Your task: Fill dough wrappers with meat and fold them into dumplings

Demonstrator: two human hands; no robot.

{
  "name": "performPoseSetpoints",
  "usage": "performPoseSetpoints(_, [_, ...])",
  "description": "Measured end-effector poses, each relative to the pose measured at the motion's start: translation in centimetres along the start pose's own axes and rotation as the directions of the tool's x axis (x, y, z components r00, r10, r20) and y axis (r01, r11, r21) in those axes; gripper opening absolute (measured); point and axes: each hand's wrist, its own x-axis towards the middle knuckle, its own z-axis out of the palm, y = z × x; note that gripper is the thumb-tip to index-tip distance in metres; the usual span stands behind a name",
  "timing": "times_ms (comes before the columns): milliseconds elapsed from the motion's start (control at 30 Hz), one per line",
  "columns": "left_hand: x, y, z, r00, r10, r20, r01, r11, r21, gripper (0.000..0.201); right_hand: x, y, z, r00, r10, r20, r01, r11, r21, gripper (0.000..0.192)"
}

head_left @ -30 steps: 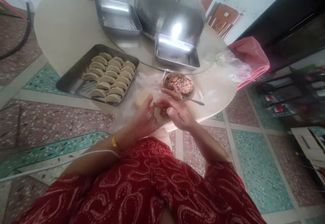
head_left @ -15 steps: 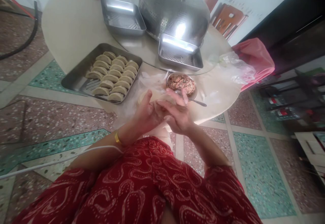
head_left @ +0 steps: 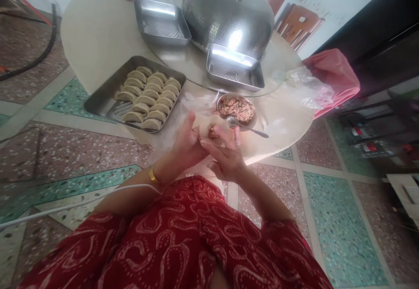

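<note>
A round, pale dumpling wrapper [head_left: 204, 126] lies opened out in my left hand [head_left: 187, 146], whose thumb points up beside it. On the wrapper sits a small lump of meat filling [head_left: 212, 131]. My right hand [head_left: 229, 160] has its fingers at the near right edge of the wrapper, some of them bent around it, others lifted. Just beyond the hands is a bowl of minced filling [head_left: 237, 107], with a metal spoon [head_left: 258, 132] resting across its near rim. To the left, a metal tray [head_left: 108, 94] carries rows of folded dumplings [head_left: 151, 94].
Two metal trays [head_left: 163, 38] [head_left: 232, 79] and a large domed steamer lid [head_left: 225, 14] stand at the back of the round table [head_left: 85, 40]. Clear plastic [head_left: 309, 86] and a pink bag [head_left: 340, 73] are at the right edge. A white cable [head_left: 81, 201] runs by my left forearm.
The wrapper and its filling now show between my hands, where the fingers covered them before. My right hand has shifted slightly down. The whole view has moved a little.
</note>
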Motion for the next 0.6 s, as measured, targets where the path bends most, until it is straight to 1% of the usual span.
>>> performPoseSetpoints(100, [-0.1, 0.2, 0.0, 0.999, 0.036, -0.017, -0.035, 0.999, 0.021, 0.073, -0.2, -0.2, -0.2, 0.999, -0.048, -0.024, 0.049, 0.999, 0.012, 0.043])
performPoseSetpoints(167, [-0.1, 0.2, -0.2, 1.000, 0.013, 0.003, -0.013, 1.000, 0.028, 0.073, -0.1, -0.3, -0.3, 0.997, -0.061, -0.048, 0.060, 0.998, -0.014, 0.046])
performPoseSetpoints(267, [0.0, 0.3, -0.3, 0.999, -0.025, 0.024, 0.024, 0.999, 0.031, 0.074, 0.1, -0.3, -0.1, 0.997, -0.039, -0.059, 0.037, 0.999, -0.037, 0.050])
performPoseSetpoints(333, [-0.1, 0.3, -0.2, 1.000, -0.008, 0.015, 0.007, 1.000, 0.030, 0.073, -0.1, -0.2, 0.0, 0.998, -0.033, -0.056, 0.032, 0.999, -0.016, 0.051])
performPoseSetpoints(400, [-0.1, 0.5, 0.0, 1.000, 0.029, 0.002, -0.029, 0.999, 0.035, 0.072, -0.5, -0.2, 0.1, 0.997, -0.051, -0.057, 0.051, 0.999, 0.001, 0.051])
performPoseSetpoints(500, [-0.2, 0.6, 0.2, 0.998, 0.063, -0.007, -0.063, 0.997, 0.042, 0.071, -1.0, -0.1, 0.0, 0.996, -0.066, -0.068, 0.064, 0.998, -0.030, 0.047])
performPoseSetpoints(600, [-0.2, 0.6, 0.2, 0.998, 0.057, 0.004, -0.057, 0.997, 0.050, 0.070, -0.9, -0.1, -0.1, 0.993, -0.071, -0.092, 0.064, 0.995, -0.070, 0.047])
